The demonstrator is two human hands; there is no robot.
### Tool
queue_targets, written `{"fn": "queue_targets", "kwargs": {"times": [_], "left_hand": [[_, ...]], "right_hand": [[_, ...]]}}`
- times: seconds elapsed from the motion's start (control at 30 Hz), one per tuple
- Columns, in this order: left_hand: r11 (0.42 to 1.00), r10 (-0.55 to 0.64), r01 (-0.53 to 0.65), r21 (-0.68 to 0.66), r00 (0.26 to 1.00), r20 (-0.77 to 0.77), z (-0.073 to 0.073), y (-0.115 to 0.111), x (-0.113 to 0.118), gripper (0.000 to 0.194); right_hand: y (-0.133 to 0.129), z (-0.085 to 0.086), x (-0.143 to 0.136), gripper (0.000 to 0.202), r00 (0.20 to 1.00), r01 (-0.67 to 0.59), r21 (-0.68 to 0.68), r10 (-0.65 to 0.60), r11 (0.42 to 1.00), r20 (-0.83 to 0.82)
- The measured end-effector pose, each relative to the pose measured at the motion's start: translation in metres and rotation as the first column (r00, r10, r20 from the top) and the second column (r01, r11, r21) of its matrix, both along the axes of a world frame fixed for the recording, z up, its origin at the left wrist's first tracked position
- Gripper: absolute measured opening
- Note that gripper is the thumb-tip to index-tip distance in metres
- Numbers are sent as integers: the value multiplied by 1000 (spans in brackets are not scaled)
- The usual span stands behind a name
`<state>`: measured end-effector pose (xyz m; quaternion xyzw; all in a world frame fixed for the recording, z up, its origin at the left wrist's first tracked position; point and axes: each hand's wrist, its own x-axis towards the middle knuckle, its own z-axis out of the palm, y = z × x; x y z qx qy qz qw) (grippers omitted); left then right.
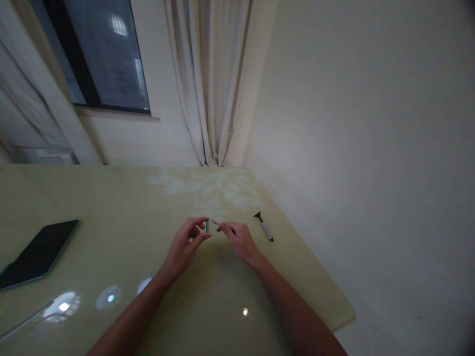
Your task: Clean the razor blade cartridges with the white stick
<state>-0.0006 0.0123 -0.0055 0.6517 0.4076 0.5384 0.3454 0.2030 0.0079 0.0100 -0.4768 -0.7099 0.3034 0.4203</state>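
My left hand (pixel 188 238) pinches a small, thin, dark green and pale rectangular piece (pixel 207 226), upright between thumb and fingertips. Just to its right, my right hand (pixel 237 237) is closed on a small slim pale piece (pixel 214 222), whose tip points toward the green one. A narrow gap seems to part the two pieces. Both are too small to name. On the table to the right of my right hand lies a razor (pixel 264 227) with a black head and a grey handle.
The glossy pale yellow table (pixel 122 207) carries a dark flat tablet-like slab (pixel 39 254) at the left. A thin cable (pixel 25 319) runs at lower left. The wall (pixel 352 173) borders the table's right edge; curtains (pixel 211 84) hang behind it.
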Motion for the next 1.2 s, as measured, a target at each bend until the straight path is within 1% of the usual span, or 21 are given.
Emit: {"fn": "queue_targets", "kwargs": {"times": [0.17,0.33,0.37,0.47,0.53,0.63,0.77,0.83,0.93,1.03,1.1,1.2], "left_hand": [[1000,5,-5,0,1000,-1,-1,4,-2,35],[1000,31,-31,-4,999,13,-3,8,-4,34],[999,31,-31,-8,999,17,-3,8,-4,35],[999,31,-31,-12,999,20,-2,10,-5,37],[999,49,-49,-8,998,25,-2,11,-7,37],[997,81,-81,-5,996,27,-2,13,-10,37],[996,84,-84,-10,996,42,-2,13,-12,38],[996,85,-85,-7,995,46,0,12,-13,38],[995,98,-98,0,995,34,2,11,-13,37],[996,91,-91,6,995,42,3,11,-13,36],[996,89,-90,7,995,45,3,11,-13,35],[994,104,-105,12,993,47,2,13,-15,37]], "right_hand": [[4,-3,-6,54,997,-72,64,70,995,27],[9,-6,-8,59,1000,13,40,-13,999,12],[9,-6,-9,60,1000,6,45,-7,999,8],[8,-7,-11,62,998,-66,80,63,995,29],[8,-7,-11,63,996,-70,86,65,994,56],[8,-7,-11,63,1000,-22,51,21,998,22],[6,-6,-11,58,994,-106,6,106,994,-22],[4,-5,-11,58,994,-109,-8,108,994,-18],[2,-3,-11,61,996,-91,-52,90,994,-29],[2,-2,-14,65,988,-137,-57,133,989,-73],[4,-2,-16,68,985,-161,-62,156,985,-74],[10,-4,-15,73,990,-137,-106,132,985,-58]]}}
